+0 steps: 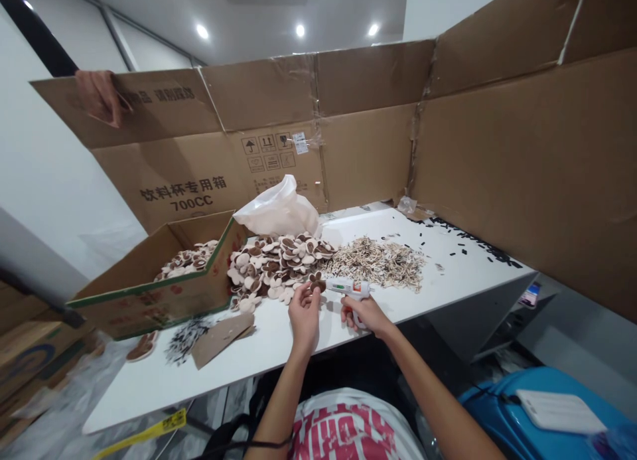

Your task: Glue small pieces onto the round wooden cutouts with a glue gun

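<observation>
Between the thumb and fingers of my left hand [304, 319] is a small brown felt cutout [317, 284] with rounded lobes. My right hand [365, 314] is wrapped around the grip of a white glue gun [347, 287]. The gun's nozzle points left and is close to the cutout; whether they touch I cannot tell. Just behind my left hand lies a heap of brown and cream felt cutouts [269, 267]. A pile of thin beige strips [378, 259] spreads out behind the glue gun.
A cardboard box [149, 307] with more cutouts stands left, near a white plastic bag [281, 208]. Cardboard pieces [223, 339] and dark strips [185, 340] lie front left. Black bits [478, 242] line the right edge. Tall cardboard [368, 154] walls the back; another person's hand [102, 96] rests on it.
</observation>
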`<state>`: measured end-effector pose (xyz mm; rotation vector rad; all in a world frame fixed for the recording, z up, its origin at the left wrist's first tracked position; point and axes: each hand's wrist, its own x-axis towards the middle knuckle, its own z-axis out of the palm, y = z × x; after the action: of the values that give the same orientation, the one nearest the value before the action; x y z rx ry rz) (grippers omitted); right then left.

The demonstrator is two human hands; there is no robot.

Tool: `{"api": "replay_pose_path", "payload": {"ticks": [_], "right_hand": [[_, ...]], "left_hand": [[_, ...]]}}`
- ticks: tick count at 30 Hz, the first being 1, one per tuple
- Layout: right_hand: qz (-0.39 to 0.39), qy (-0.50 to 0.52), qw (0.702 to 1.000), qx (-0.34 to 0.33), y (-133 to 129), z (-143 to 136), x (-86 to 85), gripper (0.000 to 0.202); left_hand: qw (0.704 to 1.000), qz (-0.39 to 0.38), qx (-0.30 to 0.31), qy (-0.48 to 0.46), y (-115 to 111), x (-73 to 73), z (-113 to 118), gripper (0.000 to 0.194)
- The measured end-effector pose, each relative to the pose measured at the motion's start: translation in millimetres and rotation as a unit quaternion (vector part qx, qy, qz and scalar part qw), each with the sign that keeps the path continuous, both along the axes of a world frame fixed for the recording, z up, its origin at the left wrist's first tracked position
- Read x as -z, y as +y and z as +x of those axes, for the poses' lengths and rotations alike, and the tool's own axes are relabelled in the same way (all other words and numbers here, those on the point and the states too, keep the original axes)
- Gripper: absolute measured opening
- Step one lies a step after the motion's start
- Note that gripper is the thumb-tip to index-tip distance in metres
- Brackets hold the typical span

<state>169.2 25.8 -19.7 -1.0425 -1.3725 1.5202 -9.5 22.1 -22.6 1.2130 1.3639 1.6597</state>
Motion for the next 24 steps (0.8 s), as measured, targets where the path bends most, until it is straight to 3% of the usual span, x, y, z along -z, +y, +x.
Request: {"api": "replay_pose_path", "payload": {"ticks": [16, 24], "right_hand": [[-0.014, -0.044, 0.999, 0.017, -4.0, -1.8, -8.9, 0.035], [-0.010, -0.036, 0.999, 0.014, -2.3, -1.9, -3.1, 0.039]], "left_hand": [[1.000, 0.003, -0.002, 0.005, -4.9, -6.6, 3.2, 0.049], [1.000, 0.002, -0.007, -0.003, -4.6, -6.3, 3.0, 0.050]]}}
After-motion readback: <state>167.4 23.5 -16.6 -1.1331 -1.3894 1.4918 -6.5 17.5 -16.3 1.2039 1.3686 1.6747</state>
